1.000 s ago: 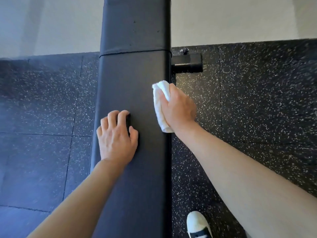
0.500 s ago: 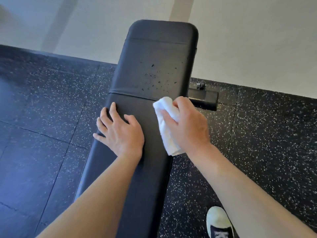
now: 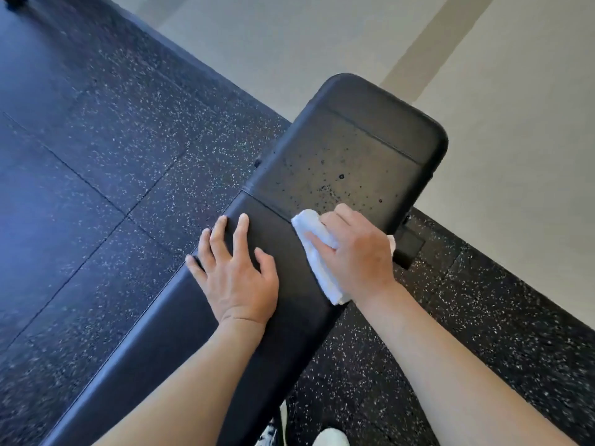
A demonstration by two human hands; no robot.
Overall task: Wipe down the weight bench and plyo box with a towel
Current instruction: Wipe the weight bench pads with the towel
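The black padded weight bench (image 3: 347,149) runs diagonally from the lower left to the upper right. Its far section carries dark droplets. My left hand (image 3: 235,272) rests flat on the near pad with fingers spread, just short of the seam. My right hand (image 3: 354,252) grips a folded white towel (image 3: 317,252) and presses it on the pad at the seam, close to the bench's right edge. The plyo box is not in view.
Black speckled rubber flooring (image 3: 112,175) surrounds the bench. A pale floor (image 3: 322,43) lies beyond the far end. A black frame foot (image 3: 410,247) juts out right of the bench. White shoes (image 3: 331,437) show at the bottom edge.
The view has swung so the bench now lies diagonal and its far end shows. My right hand has slid the towel forward to the seam; my left hand has flattened and moved forward with it.
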